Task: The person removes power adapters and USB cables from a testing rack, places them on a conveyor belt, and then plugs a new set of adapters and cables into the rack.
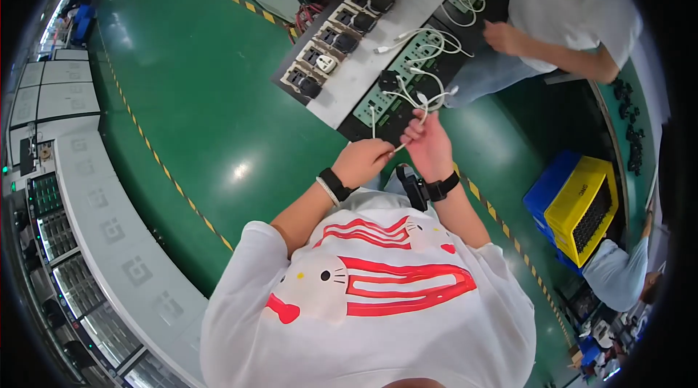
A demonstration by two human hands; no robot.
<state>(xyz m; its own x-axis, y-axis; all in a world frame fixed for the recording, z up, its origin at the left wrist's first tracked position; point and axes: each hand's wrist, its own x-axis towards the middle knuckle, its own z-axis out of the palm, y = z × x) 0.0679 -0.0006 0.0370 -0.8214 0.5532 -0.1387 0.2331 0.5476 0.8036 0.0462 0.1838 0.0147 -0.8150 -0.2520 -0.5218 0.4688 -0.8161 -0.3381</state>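
My left hand (361,160) and my right hand (427,144) are raised side by side in front of my chest, both closed on a thin white cable (420,102). The cable runs from my fingers up to a green socket board (392,93) on the bench, where more white cables lie looped. Both wrists carry black bands. A black plug (387,80) sits on the board just beyond my right hand.
A long bench (354,86) with rows of black and white adapters runs to the upper right. Another person in a white shirt (574,2) works at its far end. Yellow and blue crates (582,206) stand at the right. Grey racks (94,242) curve along the left.
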